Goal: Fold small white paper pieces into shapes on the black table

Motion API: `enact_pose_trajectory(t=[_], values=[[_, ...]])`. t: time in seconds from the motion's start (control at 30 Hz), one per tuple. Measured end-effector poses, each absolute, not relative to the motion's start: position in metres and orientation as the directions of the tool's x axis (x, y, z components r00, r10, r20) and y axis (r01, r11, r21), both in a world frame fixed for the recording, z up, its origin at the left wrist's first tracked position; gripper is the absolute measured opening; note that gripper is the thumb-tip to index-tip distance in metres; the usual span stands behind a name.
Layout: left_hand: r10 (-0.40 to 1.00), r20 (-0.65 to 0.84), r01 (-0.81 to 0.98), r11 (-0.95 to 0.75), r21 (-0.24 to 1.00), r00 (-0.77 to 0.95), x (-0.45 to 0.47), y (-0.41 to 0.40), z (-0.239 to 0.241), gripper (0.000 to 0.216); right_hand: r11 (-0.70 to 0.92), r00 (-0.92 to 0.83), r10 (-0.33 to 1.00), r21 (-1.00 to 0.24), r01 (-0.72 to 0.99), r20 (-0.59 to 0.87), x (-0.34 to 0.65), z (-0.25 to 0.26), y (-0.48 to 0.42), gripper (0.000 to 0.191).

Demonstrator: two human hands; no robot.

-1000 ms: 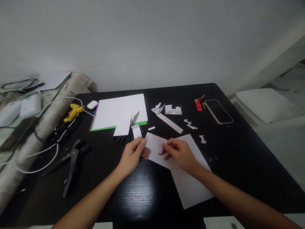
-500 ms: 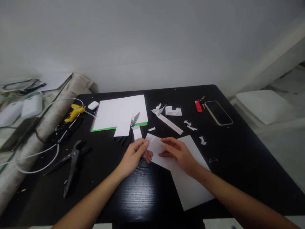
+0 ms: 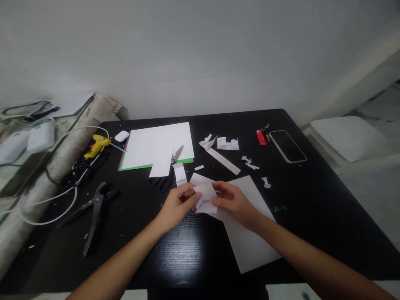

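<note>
Both hands meet over the middle of the black table (image 3: 312, 216). My left hand (image 3: 176, 206) pinches the left edge of a small white paper piece (image 3: 206, 196), fingers closed on it. My right hand (image 3: 233, 202) grips the same piece from the right, thumb on top. The piece is partly folded over between the hands. Under them lies a larger white sheet (image 3: 246, 237) that reaches toward the near edge. A small folded paper strip (image 3: 180, 173) lies just beyond my left hand.
Scissors (image 3: 170, 168) lie by a stack of white, green and purple sheets (image 3: 156, 146). Pliers (image 3: 95, 208), a yellow glue gun (image 3: 96, 146) and cables sit at the left. Paper scraps (image 3: 226, 143), a red lighter (image 3: 260, 136) and a phone (image 3: 287, 146) lie at the back right.
The hands have drawn closer together and the small paper piece has been folded over between them, so it now looks narrower. Nothing else on the table has moved.
</note>
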State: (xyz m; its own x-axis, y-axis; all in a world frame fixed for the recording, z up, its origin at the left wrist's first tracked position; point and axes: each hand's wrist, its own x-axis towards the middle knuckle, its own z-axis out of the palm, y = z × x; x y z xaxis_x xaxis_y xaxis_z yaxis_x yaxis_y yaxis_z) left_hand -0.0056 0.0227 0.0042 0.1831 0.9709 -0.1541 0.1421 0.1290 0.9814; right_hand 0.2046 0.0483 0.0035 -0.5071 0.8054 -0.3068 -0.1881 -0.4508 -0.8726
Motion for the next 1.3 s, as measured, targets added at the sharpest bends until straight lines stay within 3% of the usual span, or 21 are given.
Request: enact_pose_trajectory(t=[0.13, 0.4, 0.67, 0.97, 1.17, 1.3], values=[[0.995, -0.058, 0.199, 0.041, 0.979, 0.082, -0.0053, 0.0221, 0.0042, 0.032, -0.434, -0.553, 0.783, -0.887, -0.158, -0.284, 0.2032, 0.0031, 0.0479, 0.036], [0.994, -0.089, 0.154, 0.078, 0.985, 0.070, -0.0062, 0.0201, 0.0006, 0.030, -0.344, -0.493, 0.815, -0.939, 0.013, -0.306, 0.2019, 0.0018, 0.0471, 0.033], [0.991, -0.090, 0.159, 0.073, 0.984, 0.104, -0.0036, 0.0180, -0.0011, 0.022, -0.363, -0.527, 0.792, -0.932, -0.002, -0.308, 0.1991, 0.0061, 0.0459, 0.039], [0.982, -0.052, 0.180, 0.019, 0.983, 0.181, -0.0066, 0.0191, 0.0022, 0.016, -0.279, -0.456, 0.863, -0.958, -0.071, -0.218, 0.2031, 0.0041, 0.0462, 0.020], [0.973, 0.107, 0.146, -0.138, 0.980, 0.207, -0.0088, 0.0217, 0.0066, 0.027, -0.391, -0.519, 0.817, -0.903, -0.180, -0.250, 0.2060, 0.0070, 0.0459, 0.021], [0.965, 0.144, 0.242, -0.196, 0.950, 0.218, -0.0099, 0.0201, 0.0055, 0.035, -0.348, -0.499, 0.828, -0.932, -0.101, -0.256, 0.2050, 0.0037, 0.0458, 0.030]])
